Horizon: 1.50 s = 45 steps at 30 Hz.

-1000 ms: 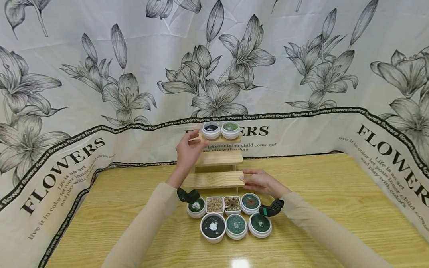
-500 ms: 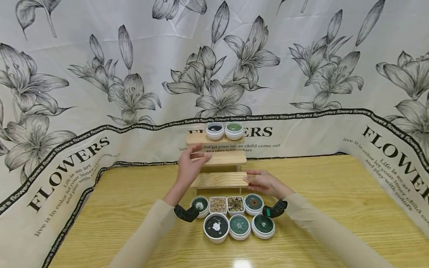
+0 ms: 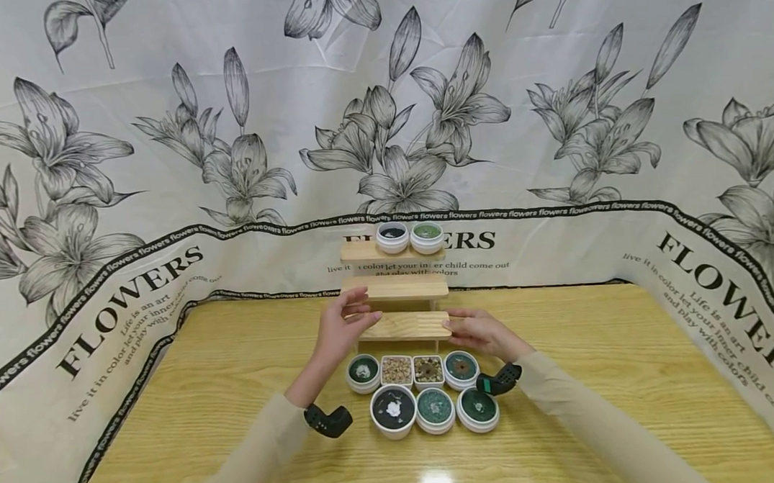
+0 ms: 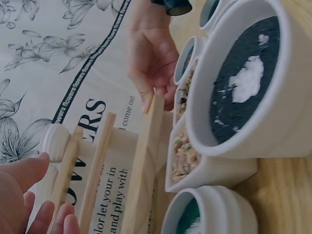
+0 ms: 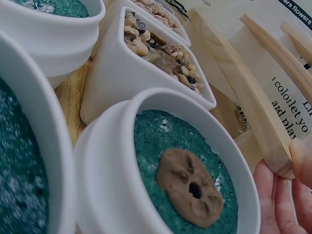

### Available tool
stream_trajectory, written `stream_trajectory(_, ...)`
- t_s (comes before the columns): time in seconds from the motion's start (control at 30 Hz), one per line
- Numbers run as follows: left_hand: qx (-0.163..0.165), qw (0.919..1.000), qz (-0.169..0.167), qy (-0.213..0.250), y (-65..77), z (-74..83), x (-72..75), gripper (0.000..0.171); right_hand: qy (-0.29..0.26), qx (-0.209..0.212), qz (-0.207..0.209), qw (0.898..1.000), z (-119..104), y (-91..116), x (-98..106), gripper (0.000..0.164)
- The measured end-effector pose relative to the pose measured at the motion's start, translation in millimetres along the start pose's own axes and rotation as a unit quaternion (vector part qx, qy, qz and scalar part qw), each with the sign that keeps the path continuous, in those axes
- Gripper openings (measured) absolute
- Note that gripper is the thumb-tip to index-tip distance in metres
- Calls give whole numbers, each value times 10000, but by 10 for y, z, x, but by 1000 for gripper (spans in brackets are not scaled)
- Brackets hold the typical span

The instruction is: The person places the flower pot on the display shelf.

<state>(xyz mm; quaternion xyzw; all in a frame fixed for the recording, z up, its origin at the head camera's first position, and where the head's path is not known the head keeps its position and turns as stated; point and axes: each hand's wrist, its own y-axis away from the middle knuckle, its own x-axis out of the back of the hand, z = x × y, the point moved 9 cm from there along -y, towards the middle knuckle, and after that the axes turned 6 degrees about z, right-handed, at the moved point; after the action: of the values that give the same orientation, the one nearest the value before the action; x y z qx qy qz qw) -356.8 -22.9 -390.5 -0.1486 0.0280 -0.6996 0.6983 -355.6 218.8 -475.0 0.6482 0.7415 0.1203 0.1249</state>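
Note:
A three-tier wooden display stand stands at the back of the table. My right hand (image 3: 480, 332) pinches the right end of its lowest shelf (image 3: 406, 326), thumb on top and fingers beneath, as the right wrist view shows. My left hand (image 3: 339, 328) hovers by that shelf's left end, covering it in the head view. Its fingers are spread and hold nothing in the left wrist view. On the top shelf (image 3: 358, 253) sit two round white pots, one dark-filled (image 3: 392, 235) and one green-filled (image 3: 427, 235). The middle shelf (image 3: 402, 288) bears nothing.
Before the stand are two rows of white pots, including a large dark-filled pot (image 3: 393, 411), a square pebble pot (image 3: 428, 371) and a teal-filled pot with a brown piece (image 5: 192, 187). A flower-printed cloth (image 3: 260, 168) hangs behind the wooden table (image 3: 561, 378).
My left hand has come down from the top shelf, past the middle one, to the lowest shelf's left end. The right hand keeps its grip. The head view has shifted slightly.

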Motion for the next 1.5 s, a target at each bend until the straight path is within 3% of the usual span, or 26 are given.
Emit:
stream_trajectory(0.27, 125, 9999, -79, 43, 207, -149, 22, 45, -58, -42, 11, 10000, 17, -7, -2, 62)
stream_trajectory(0.57, 130, 9999, -51, 27, 296, -164, 77, 38, 6, -35, -58, 10000, -17, 0, 4, 63)
stream_trajectory(0.9, 393, 9992, 33, 106, 374, -421, 186, 39, -22, -108, 4, 9999, 2, -23, 13, 62)
stream_trajectory(1.5, 768, 9957, -419, -302, 562, -760, 229, 50, 3, -117, 28, 9999, 49, -20, 35, 62)
